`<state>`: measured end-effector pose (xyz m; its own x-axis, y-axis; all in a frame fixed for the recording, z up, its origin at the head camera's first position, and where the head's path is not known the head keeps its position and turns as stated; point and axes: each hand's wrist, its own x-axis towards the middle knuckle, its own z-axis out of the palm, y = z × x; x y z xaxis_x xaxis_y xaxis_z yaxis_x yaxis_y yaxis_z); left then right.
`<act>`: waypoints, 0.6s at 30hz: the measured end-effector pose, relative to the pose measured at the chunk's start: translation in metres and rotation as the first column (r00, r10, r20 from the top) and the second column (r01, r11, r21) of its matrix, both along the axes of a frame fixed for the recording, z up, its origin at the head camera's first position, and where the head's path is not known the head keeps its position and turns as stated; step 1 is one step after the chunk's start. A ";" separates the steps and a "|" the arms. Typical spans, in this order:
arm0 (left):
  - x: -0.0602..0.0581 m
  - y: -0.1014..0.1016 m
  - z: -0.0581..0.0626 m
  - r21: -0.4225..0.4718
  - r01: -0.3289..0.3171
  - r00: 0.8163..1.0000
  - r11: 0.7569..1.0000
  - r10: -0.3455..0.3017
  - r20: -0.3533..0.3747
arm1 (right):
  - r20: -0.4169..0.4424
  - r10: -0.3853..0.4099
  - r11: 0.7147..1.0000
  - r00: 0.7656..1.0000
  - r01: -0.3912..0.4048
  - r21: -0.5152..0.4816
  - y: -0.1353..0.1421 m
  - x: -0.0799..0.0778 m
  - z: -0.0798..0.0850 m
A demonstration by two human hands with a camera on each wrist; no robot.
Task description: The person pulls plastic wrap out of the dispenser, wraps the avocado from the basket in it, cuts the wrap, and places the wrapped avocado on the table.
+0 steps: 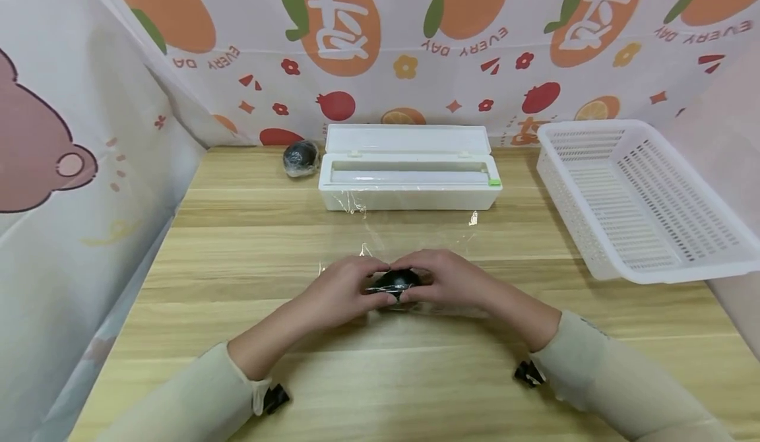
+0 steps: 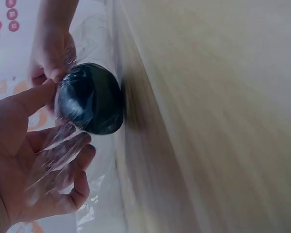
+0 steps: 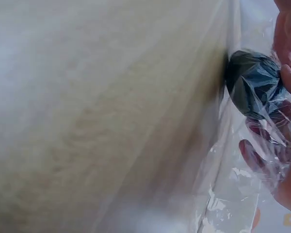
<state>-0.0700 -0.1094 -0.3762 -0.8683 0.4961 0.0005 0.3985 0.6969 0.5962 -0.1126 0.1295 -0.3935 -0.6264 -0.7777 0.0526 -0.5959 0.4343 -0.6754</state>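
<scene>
A dark, glossy oval fruit (image 1: 401, 280), avocado-like, sits on the wooden table between both hands, with clear cling film (image 3: 262, 145) drawn over it in creases. From the left, my left hand (image 1: 341, 290) holds it with thumb in front and fingers behind. My right hand (image 1: 454, 284) grips the other side the same way, the thumbs close together at the near face. In the left wrist view, strands of film stretch across the left fingers (image 2: 82, 155). Behind the hands stands a white cling film dispenser (image 1: 410, 198), lid raised, its film running forward over the table.
Left of the dispenser lies another dark fruit (image 1: 300, 158) wrapped in film. A white perforated plastic basket (image 1: 600, 231) stands at the right side of the table (image 1: 237, 231). Printed cloth (image 1: 404, 33) hangs along the back and left.
</scene>
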 end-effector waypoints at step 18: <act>-0.031 0.004 -0.004 0.067 0.030 0.969 0.997 -0.045 0.242 | 0.049 -0.042 0.998 0.998 0.040 0.049 0.020 -0.020 0.018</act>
<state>-0.1012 -0.1054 -0.3799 -0.8269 0.5340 -0.1762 0.2612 0.6423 0.7206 -0.1329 0.1490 -0.3751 -0.6588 -0.7521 -0.0159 -0.5430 0.4901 -0.6819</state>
